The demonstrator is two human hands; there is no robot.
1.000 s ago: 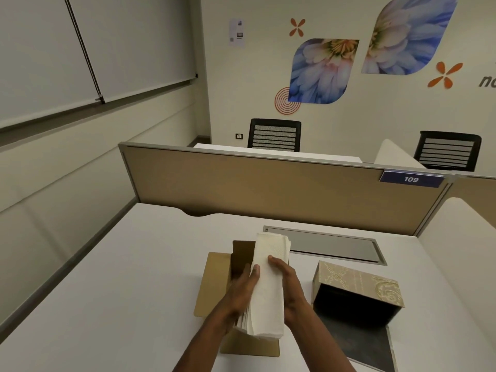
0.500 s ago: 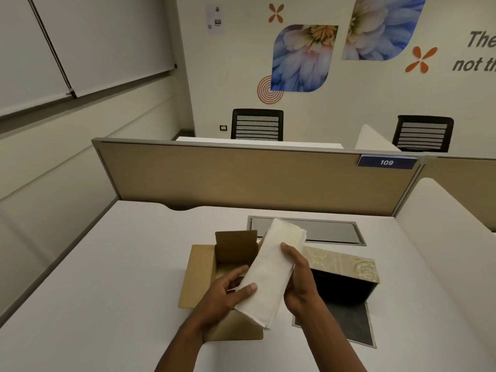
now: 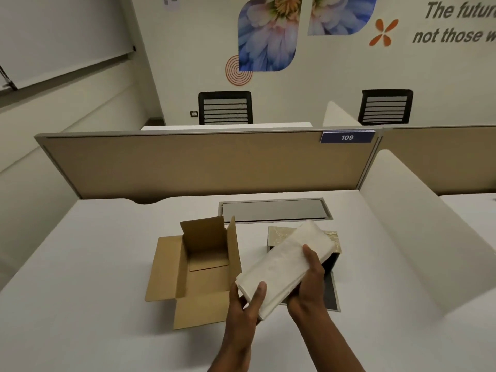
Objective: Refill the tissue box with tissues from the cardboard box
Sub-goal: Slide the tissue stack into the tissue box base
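Note:
A white stack of tissues (image 3: 285, 267) is held in the air by both hands, tilted with its far end up to the right. My left hand (image 3: 245, 304) grips its near lower end; my right hand (image 3: 310, 283) holds its right side. The stack hangs over the patterned beige tissue box (image 3: 277, 233), which lies on its side with a dark open interior, mostly hidden behind the tissues. Its dark lid panel (image 3: 331, 296) lies flat on the desk. The brown cardboard box (image 3: 198, 267) stands open to the left, and its visible interior shows only bare cardboard.
The white desk (image 3: 80, 291) has a grey cable hatch (image 3: 273, 210) behind the boxes. A tan partition (image 3: 204, 165) with a "109" tag closes the back, and a white side divider (image 3: 418, 224) stands at the right. Two black chairs stand beyond.
Both hands have carried the tissue stack from above the cardboard box to the right, over the tissue box, tilting it more. The camera view shifted right and down.

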